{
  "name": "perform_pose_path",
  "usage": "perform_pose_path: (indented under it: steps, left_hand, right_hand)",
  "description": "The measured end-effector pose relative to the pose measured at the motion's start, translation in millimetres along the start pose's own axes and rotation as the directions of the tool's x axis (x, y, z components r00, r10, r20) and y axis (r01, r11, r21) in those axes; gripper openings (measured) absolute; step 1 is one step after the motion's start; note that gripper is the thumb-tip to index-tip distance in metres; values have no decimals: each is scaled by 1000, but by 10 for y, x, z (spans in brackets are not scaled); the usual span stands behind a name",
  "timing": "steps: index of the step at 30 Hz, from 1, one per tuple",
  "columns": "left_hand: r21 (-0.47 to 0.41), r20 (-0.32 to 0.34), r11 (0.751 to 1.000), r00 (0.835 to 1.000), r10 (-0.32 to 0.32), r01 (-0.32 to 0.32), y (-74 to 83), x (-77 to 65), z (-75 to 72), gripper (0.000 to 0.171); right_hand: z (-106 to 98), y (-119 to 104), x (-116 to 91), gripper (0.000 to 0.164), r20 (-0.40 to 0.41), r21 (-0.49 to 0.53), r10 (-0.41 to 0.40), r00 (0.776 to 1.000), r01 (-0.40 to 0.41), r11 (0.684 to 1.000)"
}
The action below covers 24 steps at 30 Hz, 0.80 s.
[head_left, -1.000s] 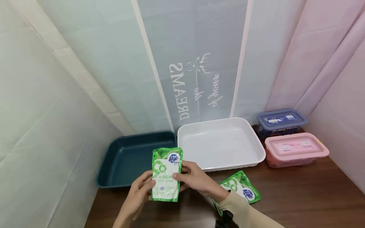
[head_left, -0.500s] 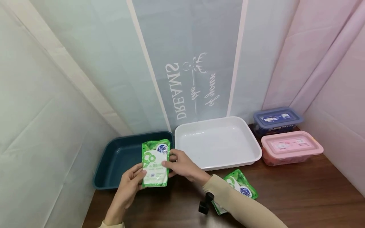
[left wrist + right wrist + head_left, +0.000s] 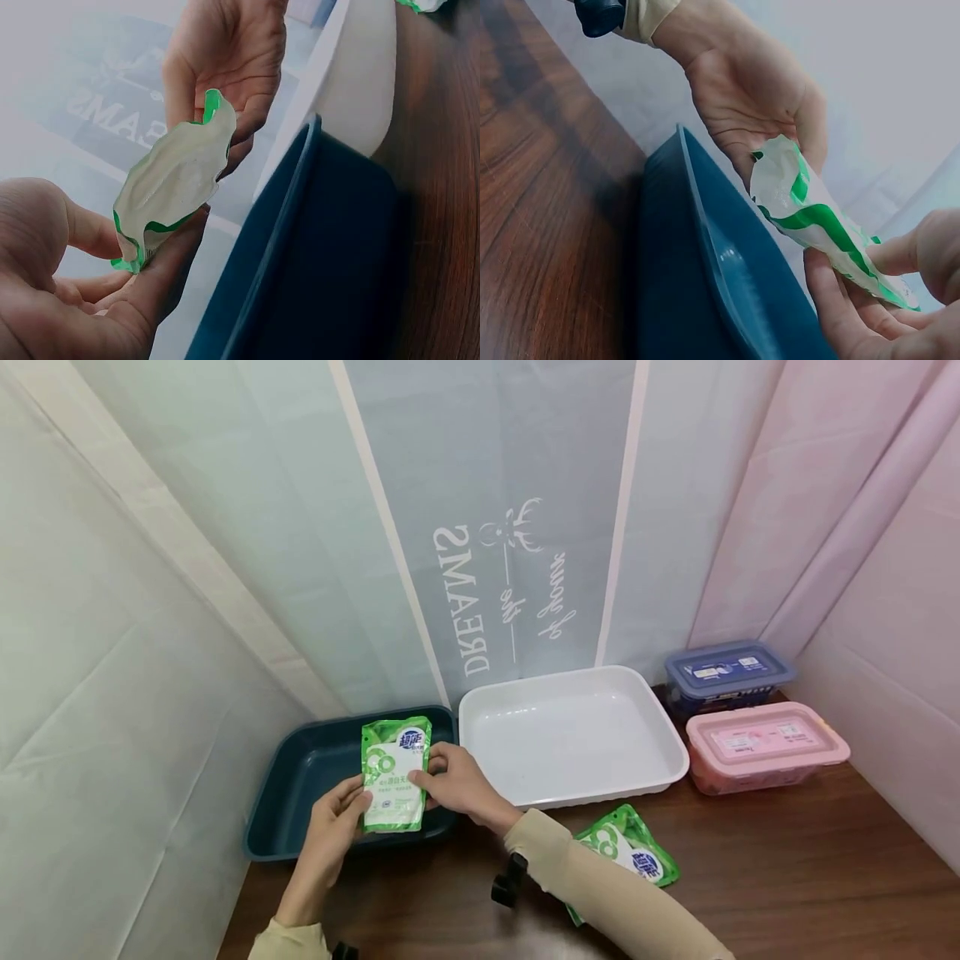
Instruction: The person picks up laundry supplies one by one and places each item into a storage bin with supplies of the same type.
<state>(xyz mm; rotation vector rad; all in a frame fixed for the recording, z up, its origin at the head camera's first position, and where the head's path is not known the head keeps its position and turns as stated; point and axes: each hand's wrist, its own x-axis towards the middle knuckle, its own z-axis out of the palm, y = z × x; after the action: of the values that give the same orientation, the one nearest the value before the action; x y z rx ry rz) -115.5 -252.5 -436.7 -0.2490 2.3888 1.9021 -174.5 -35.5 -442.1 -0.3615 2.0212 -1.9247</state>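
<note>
A green-and-white laundry detergent pouch [image 3: 393,785] is held upright between both hands over the near side of the dark teal basin [image 3: 262,818]. My left hand [image 3: 330,827] pinches its left edge, thumb in front and fingers behind. On the right edge, my right hand [image 3: 457,783] grips it the same way. Both wrist views show the bottom of the pouch [image 3: 176,176] above the basin's rim [image 3: 300,161]. A second pouch of the same kind [image 3: 630,843] lies on the table, partly covered by the right sleeve [image 3: 592,885].
Right of the basin stands a white tray [image 3: 577,735]. Farther right are a pink lidded box [image 3: 768,747] and, behind it, a blue lidded box [image 3: 727,672]. A printed curtain [image 3: 525,527] hangs behind, with cloth walls at both sides. The tabletop [image 3: 787,868] is dark wood.
Both hands have carried the pouch left and away from the body, from the table's front area to over the teal basin. The right sleeve now covers part of the second pouch.
</note>
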Motion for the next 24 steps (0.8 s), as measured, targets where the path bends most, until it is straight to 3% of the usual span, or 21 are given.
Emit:
perform_pose_path:
  steps: [12,18,24]
  left_hand:
    - [30,-17,1000,1000,-2,3,-112,194,-41,49]
    - [135,-43,991,999,20,-14,-196,259,-52,50]
    - [209,-44,978,998,38,-28,-258,287,-61,52]
  right_hand:
    - [110,150,158,31,-67,-86,-27,997,21,996]
    - [137,225,204,31,-95,-242,-84,992,58,968]
    - [179,275,255,30,-81,-323,-119,990,87,942]
